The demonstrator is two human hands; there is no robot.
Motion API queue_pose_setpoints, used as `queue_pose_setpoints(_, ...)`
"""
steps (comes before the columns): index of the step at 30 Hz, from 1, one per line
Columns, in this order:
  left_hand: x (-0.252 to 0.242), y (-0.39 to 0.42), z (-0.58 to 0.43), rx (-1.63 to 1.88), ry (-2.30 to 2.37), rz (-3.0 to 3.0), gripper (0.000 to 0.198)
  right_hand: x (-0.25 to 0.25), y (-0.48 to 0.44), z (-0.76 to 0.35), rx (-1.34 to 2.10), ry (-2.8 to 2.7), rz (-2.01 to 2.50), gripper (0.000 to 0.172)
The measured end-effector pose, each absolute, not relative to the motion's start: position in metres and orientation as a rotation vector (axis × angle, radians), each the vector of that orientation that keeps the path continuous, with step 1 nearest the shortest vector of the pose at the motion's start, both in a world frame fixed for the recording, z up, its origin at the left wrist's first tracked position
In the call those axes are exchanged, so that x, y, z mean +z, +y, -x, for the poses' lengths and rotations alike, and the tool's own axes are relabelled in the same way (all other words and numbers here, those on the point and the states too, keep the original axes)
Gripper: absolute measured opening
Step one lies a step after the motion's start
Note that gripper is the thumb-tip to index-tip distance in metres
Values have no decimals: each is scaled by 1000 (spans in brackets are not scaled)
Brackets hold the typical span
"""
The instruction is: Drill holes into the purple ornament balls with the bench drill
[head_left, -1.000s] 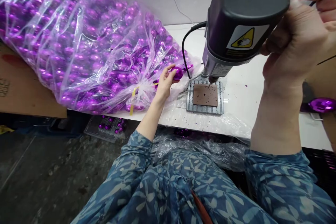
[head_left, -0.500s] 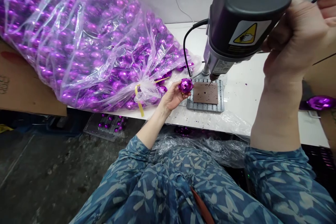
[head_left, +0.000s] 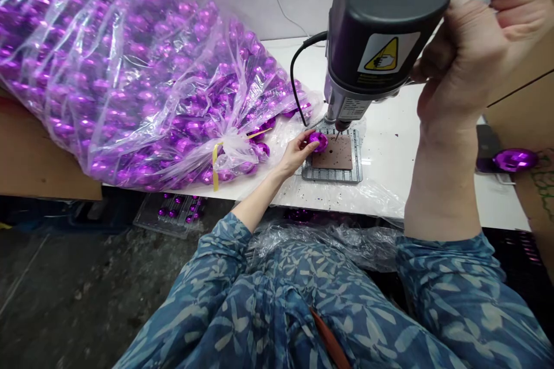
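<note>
My left hand (head_left: pixel 298 153) pinches a shiny purple faceted ball (head_left: pixel 318 142) between thumb and fingers. The ball is over the left edge of a brown square board (head_left: pixel 340 157), which has a small dark hole and lies on the grey slotted base (head_left: pixel 354 176) of a bench drill press (head_left: pixel 389 17). Its thin drill bit (head_left: pixel 337 136) points down just right of the ball. My right hand (head_left: pixel 480 46) is raised beside the motor housing, fingers curled around the press's feed handle, which is mostly hidden by the hand.
A large clear bag (head_left: pixel 151 81) full of purple balls, tied with a yellow strip, covers the left of the white table (head_left: pixel 385 155). Another purple ball (head_left: pixel 515 159) sits at the right by a cardboard box (head_left: pixel 526 86). Purple bits dot the tabletop. Below stands a clear tray (head_left: pixel 167 222) with small balls.
My left hand has carried the ball right, from beside the base to over the board, and turned more palm-down. The right hand stays at the drill press; the whole view has shifted slightly.
</note>
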State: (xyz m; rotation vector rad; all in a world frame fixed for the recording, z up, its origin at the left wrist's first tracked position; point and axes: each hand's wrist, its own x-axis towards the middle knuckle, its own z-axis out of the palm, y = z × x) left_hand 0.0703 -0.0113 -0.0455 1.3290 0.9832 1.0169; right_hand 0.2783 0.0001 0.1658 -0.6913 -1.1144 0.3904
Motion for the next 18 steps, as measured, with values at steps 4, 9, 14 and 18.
queue_pose_setpoints(4,-52,-4,-85,997,987,-1363,53,165,0,-276,381,-1122,670,4)
queue_pose_setpoints(9,-50,-3,-95,974,1042,-1439,55,165,1,-277,398,-1133,671,14)
queue_pose_setpoints(14,-45,-6,-97,947,1061,-1627,56,168,-1,-276,388,-1117,712,7)
queue_pose_setpoints(18,-46,-10,-102,985,1042,-1825,51,169,-3,-274,449,-1095,615,3)
